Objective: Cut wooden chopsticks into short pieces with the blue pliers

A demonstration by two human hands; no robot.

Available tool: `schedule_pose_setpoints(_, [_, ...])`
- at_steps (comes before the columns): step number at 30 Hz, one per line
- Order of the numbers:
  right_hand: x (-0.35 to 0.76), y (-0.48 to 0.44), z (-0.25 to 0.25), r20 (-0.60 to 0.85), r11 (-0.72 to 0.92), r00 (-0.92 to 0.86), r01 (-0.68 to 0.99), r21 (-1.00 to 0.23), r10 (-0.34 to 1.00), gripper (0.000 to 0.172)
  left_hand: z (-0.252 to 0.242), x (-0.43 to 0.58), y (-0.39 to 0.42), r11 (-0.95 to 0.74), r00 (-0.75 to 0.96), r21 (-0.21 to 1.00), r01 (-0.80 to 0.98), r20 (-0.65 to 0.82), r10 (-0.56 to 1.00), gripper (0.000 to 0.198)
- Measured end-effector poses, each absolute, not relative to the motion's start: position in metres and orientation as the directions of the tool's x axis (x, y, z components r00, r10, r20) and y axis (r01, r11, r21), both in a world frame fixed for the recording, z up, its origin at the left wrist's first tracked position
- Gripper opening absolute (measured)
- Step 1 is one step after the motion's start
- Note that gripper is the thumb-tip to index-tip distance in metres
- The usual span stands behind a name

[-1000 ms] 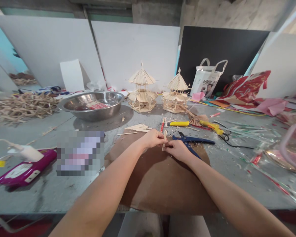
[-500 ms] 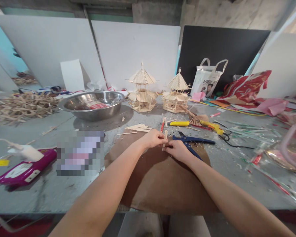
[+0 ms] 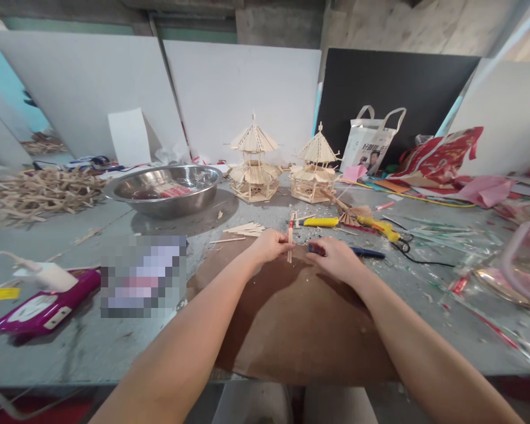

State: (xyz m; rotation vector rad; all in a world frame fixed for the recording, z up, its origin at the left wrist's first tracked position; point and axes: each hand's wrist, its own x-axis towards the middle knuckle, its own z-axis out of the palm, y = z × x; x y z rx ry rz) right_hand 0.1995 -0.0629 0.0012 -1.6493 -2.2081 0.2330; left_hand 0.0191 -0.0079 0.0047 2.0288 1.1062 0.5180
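Observation:
Upright between the fingertips of my left hand point(image 3: 271, 244), a few thin wooden sticks point(image 3: 290, 252) are pinched together above the brown board point(image 3: 291, 330). My right hand point(image 3: 338, 258) lies to the right of them, its fingers curled over blue-handled cutters point(image 3: 368, 253). Most of the tool is hidden beneath that hand; one handle sticks out to the right. Behind the sticks, a yellow utility knife point(image 3: 321, 222) lies on the table. More loose sticks point(image 3: 245, 228) are spread just beyond my left hand.
Two stick-built pagoda models point(image 3: 254, 171) stand at the back, right of a steel basin point(image 3: 163, 203). On the left are a purple power strip point(image 3: 39, 303), a blurred-out flat object point(image 3: 143, 277) and a wood-piece heap point(image 3: 44, 194). A yellow-handled tool point(image 3: 380, 227) and clear strips point(image 3: 450, 235) lie right.
My right hand has left the sticks and moved slightly right and up onto the cutters. My left hand still holds the sticks, a little further left.

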Motion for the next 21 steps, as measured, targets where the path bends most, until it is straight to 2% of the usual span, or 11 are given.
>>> schedule_pose_setpoints(2, [0.215,-0.064,0.008,0.134,0.233,-0.205,0.941,-0.245,0.970,0.062,0.001,0.019,-0.007,-0.263,0.558,0.834,0.485,-0.064,0.827,0.028])
schedule_pose_setpoints(5, [0.235,-0.063,0.007,-0.112,0.095,-0.107,0.990,-0.107,0.988,0.097,-0.004,0.020,-0.006,-0.172,0.578,0.895,0.411,-0.110,0.809,0.023])
schedule_pose_setpoints(8, [0.248,-0.059,-0.002,-0.260,0.016,-0.027,0.999,-0.047,0.965,0.108,-0.006,0.020,-0.006,-0.134,0.592,0.919,0.370,-0.123,0.796,0.022])
schedule_pose_setpoints(14, [0.258,-0.050,-0.010,-0.232,0.020,-0.038,0.997,-0.081,0.972,0.100,-0.005,0.018,-0.006,-0.094,0.640,0.936,0.340,-0.156,0.753,0.022])
schedule_pose_setpoints(18, [0.259,-0.047,-0.006,-0.180,0.087,-0.102,0.992,-0.089,0.978,0.074,-0.005,0.017,-0.007,-0.079,0.654,0.941,0.328,-0.166,0.738,0.025])
schedule_pose_setpoints(21, [0.257,-0.046,-0.004,-0.131,0.090,-0.095,0.995,-0.042,0.987,0.059,-0.004,0.016,-0.007,-0.078,0.649,0.939,0.334,-0.169,0.741,0.026])
